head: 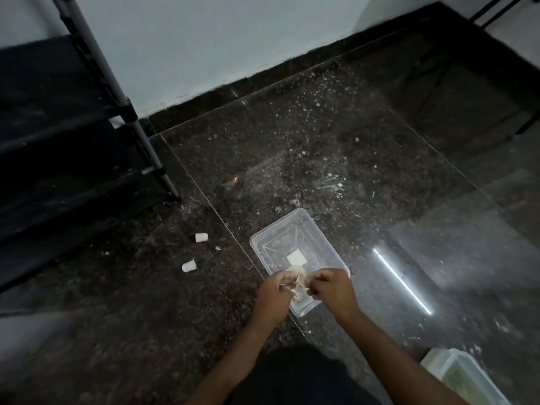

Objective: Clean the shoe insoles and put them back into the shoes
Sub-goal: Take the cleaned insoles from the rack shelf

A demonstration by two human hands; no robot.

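Your left hand (276,290) and right hand (330,287) each have fingers curled tight on a pale wadded cloth (298,283), held between them over the 6 o'clock end of a clear tub (274,225) on the dark floor (321,141). White caps (201,237) lie at the tub's 9 o'clock, with a black rack (58,141) at 10.

Dark speckled floor (292,147), pale wall (204,39), black rack (58,141).

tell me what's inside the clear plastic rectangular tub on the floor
A flat white square piece lies on the bottom of the clear plastic rectangular tub. The left hand and right hand grip a pale crumpled cloth over its near end, hiding the bottom there.
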